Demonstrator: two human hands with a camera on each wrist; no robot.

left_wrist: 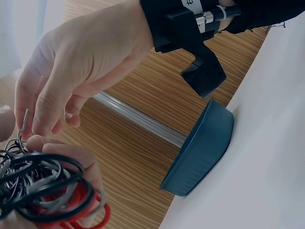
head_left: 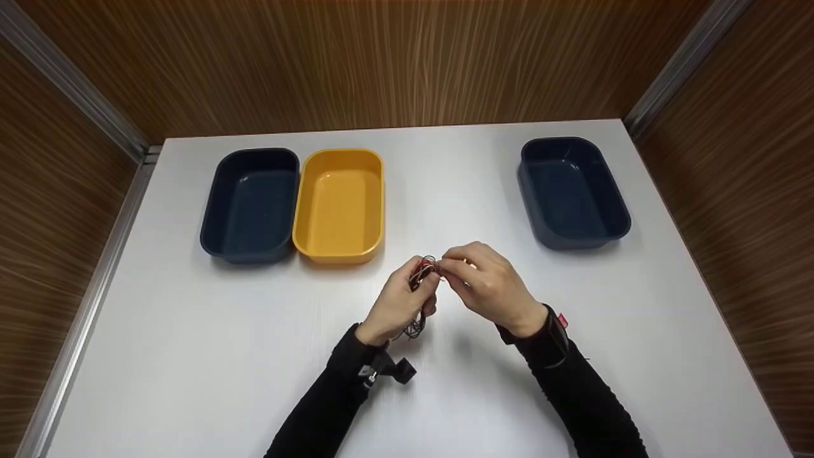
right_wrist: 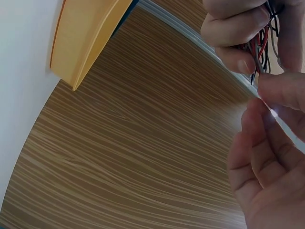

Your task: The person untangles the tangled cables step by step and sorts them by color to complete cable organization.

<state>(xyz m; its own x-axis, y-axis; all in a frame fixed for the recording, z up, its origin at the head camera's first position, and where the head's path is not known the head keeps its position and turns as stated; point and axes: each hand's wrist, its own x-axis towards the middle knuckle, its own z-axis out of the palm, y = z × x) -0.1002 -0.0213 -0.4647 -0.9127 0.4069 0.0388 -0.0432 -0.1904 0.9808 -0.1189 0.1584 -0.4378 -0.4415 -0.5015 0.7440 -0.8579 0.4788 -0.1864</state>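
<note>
The step in hand seems to be loosening some ends of the wire bundle (left_wrist: 47,186). This bundle lies inside the left hand (head_left: 395,306), whose fingers curl around it. At its edge, just beside the left thumb, the right hand (head_left: 493,285) appears to pinch it. The next move probably calls for gentle pulling against a firm left grip.

White table (head_left: 451,191), wood-grain walls (head_left: 381,63), metal corner strips (head_left: 685,62).

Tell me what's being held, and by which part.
A wire bundle, around its middle, by the left hand. The right hand is at one end; any pinch there is unclear.
</note>
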